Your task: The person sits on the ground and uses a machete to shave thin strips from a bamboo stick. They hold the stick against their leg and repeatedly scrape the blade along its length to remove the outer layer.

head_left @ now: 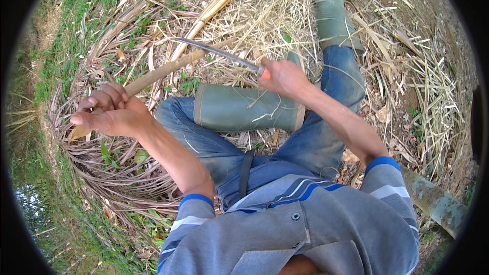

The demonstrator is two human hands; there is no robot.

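My left hand [109,109] is closed round the near end of a long pale wooden stick [165,71], which slants up and away to the right. In my right hand [285,77] is a knife [224,56] with a thin dark blade and an orange handle, most of it hidden by my fingers. The blade points away to the left and crosses the stick near its far part; whether the two touch, I cannot tell. Below the knife, a green rubber boot [247,108] lies across in front of my bent left leg.
My right leg stretches ahead in another green boot [333,18]. Pale shavings and strips [254,15] cover the ground between. Dry palm fronds [122,181] lie at the left, with grass [86,10] beyond. A mottled log [435,201] is behind my right elbow.
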